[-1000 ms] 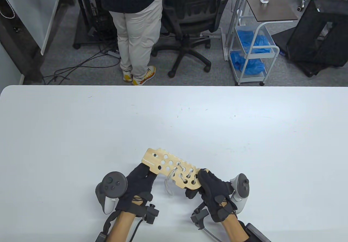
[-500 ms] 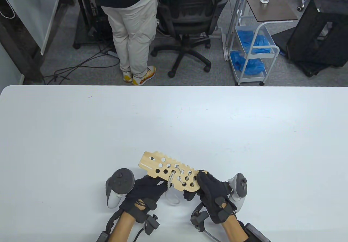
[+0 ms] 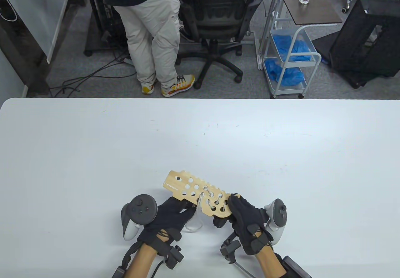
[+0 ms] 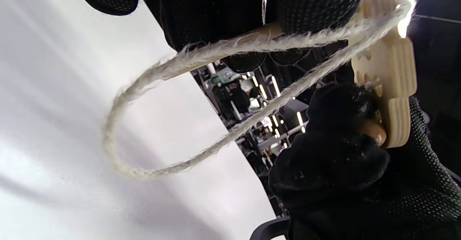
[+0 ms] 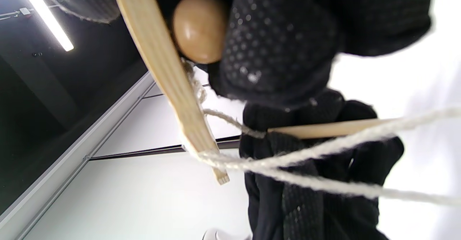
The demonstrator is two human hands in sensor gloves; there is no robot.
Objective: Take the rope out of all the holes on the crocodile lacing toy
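We hold the crocodile lacing toy [image 3: 200,198] above the bench [image 3: 281,165], near its front edge. Right hand [image 3: 247,225] grips the tail end. Left hand [image 3: 170,218] pinches the rope [image 3: 195,220] and its wooden needle [image 5: 324,128]; a slack loop hangs below.

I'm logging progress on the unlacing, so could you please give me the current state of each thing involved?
Crocodile board: held above the table, tilted.
Rope: threaded through right-end holes, loop hanging.
Left hand: pinches the rope's wooden needle.
Right hand: grips the board's end.
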